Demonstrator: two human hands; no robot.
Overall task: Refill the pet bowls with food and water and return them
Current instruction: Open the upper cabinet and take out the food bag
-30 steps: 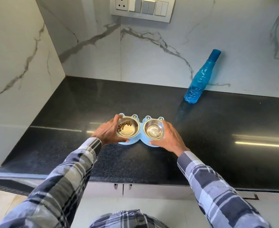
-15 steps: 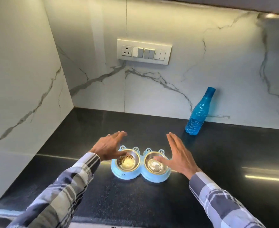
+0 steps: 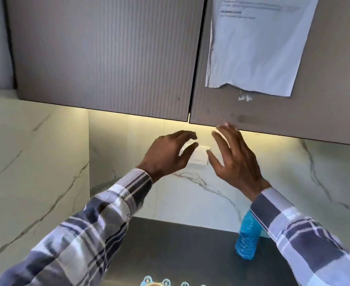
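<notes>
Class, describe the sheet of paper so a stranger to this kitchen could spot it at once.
Start at the grey ribbed wall cabinets above the marble backsplash. On the right-hand door hangs a white paper sheet with faint print. It alone has a torn, ragged bottom edge.

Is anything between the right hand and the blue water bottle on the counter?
Nothing visible blocks it. The right hand is raised near the cabinet door's bottom edge, and the bottle stands on the counter below, partly hidden behind the right sleeve.
</notes>
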